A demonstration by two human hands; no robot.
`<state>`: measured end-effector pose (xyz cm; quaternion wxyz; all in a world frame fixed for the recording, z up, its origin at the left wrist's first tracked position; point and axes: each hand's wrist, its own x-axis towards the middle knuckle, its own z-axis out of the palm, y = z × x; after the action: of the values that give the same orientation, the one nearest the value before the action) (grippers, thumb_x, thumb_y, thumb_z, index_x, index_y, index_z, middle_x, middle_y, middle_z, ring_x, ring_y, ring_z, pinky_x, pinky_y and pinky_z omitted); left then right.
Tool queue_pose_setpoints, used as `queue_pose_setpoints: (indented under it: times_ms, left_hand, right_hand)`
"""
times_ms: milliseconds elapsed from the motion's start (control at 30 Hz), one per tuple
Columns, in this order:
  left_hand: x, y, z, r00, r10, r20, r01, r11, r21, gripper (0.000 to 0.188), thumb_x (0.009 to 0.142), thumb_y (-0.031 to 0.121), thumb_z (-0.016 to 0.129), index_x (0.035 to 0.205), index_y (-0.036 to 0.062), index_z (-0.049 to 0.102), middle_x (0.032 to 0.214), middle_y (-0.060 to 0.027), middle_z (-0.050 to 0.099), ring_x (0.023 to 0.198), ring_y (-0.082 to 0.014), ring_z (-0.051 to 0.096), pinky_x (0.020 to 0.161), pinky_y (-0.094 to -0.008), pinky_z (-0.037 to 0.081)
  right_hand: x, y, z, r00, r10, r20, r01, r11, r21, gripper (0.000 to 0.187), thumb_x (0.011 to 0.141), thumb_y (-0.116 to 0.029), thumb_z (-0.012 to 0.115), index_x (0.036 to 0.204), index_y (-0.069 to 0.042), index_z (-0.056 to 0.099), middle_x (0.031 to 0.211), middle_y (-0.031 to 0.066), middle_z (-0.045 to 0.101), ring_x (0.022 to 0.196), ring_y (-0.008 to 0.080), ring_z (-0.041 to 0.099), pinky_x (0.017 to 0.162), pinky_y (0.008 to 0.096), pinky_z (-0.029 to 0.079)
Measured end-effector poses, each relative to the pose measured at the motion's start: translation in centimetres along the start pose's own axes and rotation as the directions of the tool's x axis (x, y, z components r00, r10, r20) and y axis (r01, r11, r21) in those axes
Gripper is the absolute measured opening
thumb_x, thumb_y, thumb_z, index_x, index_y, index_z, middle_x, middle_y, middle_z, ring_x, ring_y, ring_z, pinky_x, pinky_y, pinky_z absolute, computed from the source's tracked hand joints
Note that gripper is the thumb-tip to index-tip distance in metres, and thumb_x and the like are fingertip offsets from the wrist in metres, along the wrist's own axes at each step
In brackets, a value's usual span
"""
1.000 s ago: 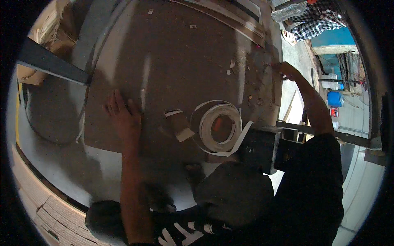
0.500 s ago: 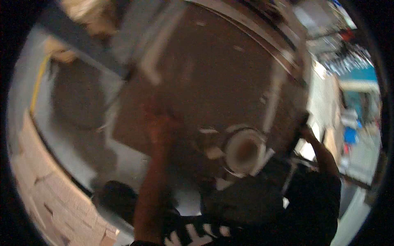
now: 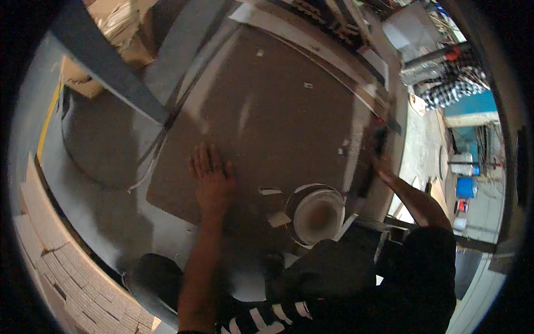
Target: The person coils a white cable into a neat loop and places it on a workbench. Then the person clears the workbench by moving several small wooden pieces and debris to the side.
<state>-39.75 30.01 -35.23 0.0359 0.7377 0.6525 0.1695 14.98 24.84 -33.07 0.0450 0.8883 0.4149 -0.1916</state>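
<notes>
A large brown board or cardboard sheet lies flat before me. My left hand rests palm down on its near left part, fingers spread, holding nothing. Over at the board's right edge, my right hand is closed around a long dark tool with a bit of red near its top; its exact kind is too dim to tell. Between my hands, close to my body, sits a round, pale-rimmed roll or tub. Small scraps lie beside it on the board.
A dark metal beam slants in from the upper left, with cardboard boxes behind it. Stacked corrugated cardboard stands at lower left. A thin cable trails on the floor. At far right are a checked cloth and a blue container.
My right hand has moved left with the dark tool, from beyond the board's right side onto its edge. My left hand stays on the board. The view has shifted slightly and sharpened.
</notes>
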Motion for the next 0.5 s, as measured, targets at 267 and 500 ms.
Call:
queue_pose_setpoints:
  times_ms: [267,500]
  left_hand:
    - [0.3,0.8,-0.1,0.994,0.101,-0.051,-0.103,0.994,-0.037,0.053,0.097,0.030,0.056,0.140,-0.0013,0.049,0.151,-0.0192,0.041,0.144,-0.0351,0.034,0.120,-0.0519,0.023]
    - [0.3,1.6,-0.2,0.997,0.056,-0.052,-0.062,0.991,-0.115,0.053,0.097,0.031,0.057,0.139,-0.0006,0.050,0.152,-0.0164,0.041,0.144,-0.0335,0.034,0.121,-0.0512,0.022]
  right_hand:
    - [1.2,-12.7,1.2,0.894,-0.369,-0.253,0.386,0.922,0.018,0.049,0.093,-0.037,0.062,0.122,0.002,0.054,0.107,0.0295,0.065,0.098,0.0468,0.062,0.083,0.0545,0.050]
    - [2.3,7.0,-5.9,0.898,-0.428,-0.103,0.315,0.788,-0.528,0.031,0.097,-0.029,0.057,0.112,-0.003,0.065,0.110,0.0243,0.067,0.101,0.0408,0.066,0.083,0.0489,0.052]
